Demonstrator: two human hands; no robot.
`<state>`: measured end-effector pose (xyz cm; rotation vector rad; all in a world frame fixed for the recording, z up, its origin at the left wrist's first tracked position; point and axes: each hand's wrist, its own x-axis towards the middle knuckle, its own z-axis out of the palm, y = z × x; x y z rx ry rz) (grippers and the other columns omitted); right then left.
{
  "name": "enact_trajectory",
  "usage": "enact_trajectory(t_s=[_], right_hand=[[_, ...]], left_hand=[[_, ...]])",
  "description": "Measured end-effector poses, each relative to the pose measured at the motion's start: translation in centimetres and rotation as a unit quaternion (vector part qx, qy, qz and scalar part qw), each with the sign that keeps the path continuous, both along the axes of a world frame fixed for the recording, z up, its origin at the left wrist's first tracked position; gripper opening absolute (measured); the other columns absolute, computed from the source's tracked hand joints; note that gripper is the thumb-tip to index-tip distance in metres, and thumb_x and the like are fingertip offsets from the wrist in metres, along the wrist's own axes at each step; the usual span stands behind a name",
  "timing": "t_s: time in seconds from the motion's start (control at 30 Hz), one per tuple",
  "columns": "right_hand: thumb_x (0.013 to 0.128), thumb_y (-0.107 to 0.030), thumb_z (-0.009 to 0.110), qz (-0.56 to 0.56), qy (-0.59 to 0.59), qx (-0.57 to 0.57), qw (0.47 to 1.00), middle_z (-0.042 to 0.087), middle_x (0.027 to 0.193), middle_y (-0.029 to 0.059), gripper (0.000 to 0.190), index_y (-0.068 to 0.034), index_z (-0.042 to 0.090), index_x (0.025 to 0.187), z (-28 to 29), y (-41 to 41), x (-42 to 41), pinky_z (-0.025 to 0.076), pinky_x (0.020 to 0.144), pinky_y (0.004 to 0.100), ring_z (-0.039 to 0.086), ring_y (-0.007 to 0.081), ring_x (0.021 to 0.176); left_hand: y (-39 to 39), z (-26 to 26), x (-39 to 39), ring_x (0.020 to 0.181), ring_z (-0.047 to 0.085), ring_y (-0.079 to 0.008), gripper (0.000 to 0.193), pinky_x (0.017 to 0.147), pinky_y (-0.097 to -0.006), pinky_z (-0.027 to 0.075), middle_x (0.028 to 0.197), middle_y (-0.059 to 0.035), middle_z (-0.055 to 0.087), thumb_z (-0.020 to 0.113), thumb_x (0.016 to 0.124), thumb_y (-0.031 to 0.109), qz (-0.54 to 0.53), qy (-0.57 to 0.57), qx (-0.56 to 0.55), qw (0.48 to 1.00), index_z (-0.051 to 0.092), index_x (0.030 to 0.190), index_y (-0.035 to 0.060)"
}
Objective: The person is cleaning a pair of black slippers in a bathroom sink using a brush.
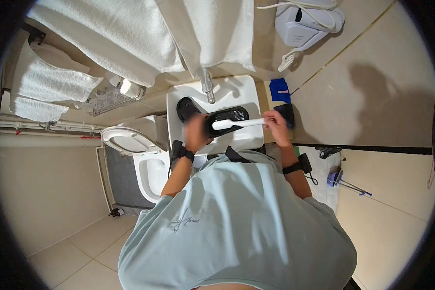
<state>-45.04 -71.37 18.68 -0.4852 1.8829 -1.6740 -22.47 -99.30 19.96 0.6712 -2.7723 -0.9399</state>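
Note:
My left hand (pixel 195 133), partly blurred, grips one end of a black slipper (pixel 235 113) over the white washbasin (pixel 254 139). Ridges show on the slipper's upturned face. In my right hand (pixel 277 127) is the handle of a white brush (pixel 250 122). Its head lies against the slipper, close to my left fingers; the bristles are hidden. A second black slipper (pixel 187 108) rests in the basin's left part, just beyond my left hand. The metal faucet (pixel 208 87) juts over the basin from the far side.
White towels (pixel 217 32) hang beyond the basin. Left of it stands a toilet (pixel 152 174) with its lid (pixel 128 139) raised. Blue packets (pixel 280 90) lie at the basin's right. A hair dryer (pixel 304 27) hangs on the wall, and a wire rack (pixel 112 99) is at left.

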Motion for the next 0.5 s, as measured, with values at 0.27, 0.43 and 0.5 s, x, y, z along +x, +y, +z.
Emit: enact_trajectory(t_s=[0.27, 0.43, 0.5], right_hand=[[0.099, -0.010, 0.063, -0.012, -0.002, -0.020, 1.000, 0.065, 0.094, 0.0051, 0.018, -0.003, 0.063, 0.116, -0.6, 0.2, 0.5, 0.054, 0.067, 0.0285, 0.064, 0.0128, 0.074], [0.098, -0.010, 0.065, 0.104, -0.059, -0.001, 0.993, 0.067, 0.094, 0.0050, 0.019, -0.004, 0.064, 0.117, 1.4, -0.5, 1.7, 0.056, 0.071, 0.0286, 0.067, 0.0135, 0.079], [0.097, -0.009, 0.066, 0.093, 0.018, 0.019, 0.995, 0.067, 0.093, 0.0052, 0.019, -0.003, 0.066, 0.115, 2.1, -0.2, 1.2, 0.056, 0.071, 0.0283, 0.067, 0.0131, 0.078]], left_hand=[[0.3, -0.4, 0.1, 0.138, 0.048, -0.0305, 0.098, 0.115, -0.0508, 0.032, 0.145, -0.0073, 0.053, 0.093, 0.052, 0.020, 0.025, -0.006, -0.029, 0.999, 0.052, 0.141, 0.0164], [0.4, -0.8, 0.2, 0.139, 0.047, -0.0296, 0.100, 0.116, -0.0512, 0.032, 0.147, -0.0066, 0.053, 0.094, 0.052, 0.020, 0.025, 0.006, -0.013, 1.000, 0.051, 0.142, 0.0170], [0.0, -1.0, 0.5, 0.140, 0.047, -0.0298, 0.100, 0.116, -0.0512, 0.032, 0.148, -0.0070, 0.052, 0.094, 0.052, 0.020, 0.032, 0.016, -0.011, 0.999, 0.052, 0.142, 0.0174]])
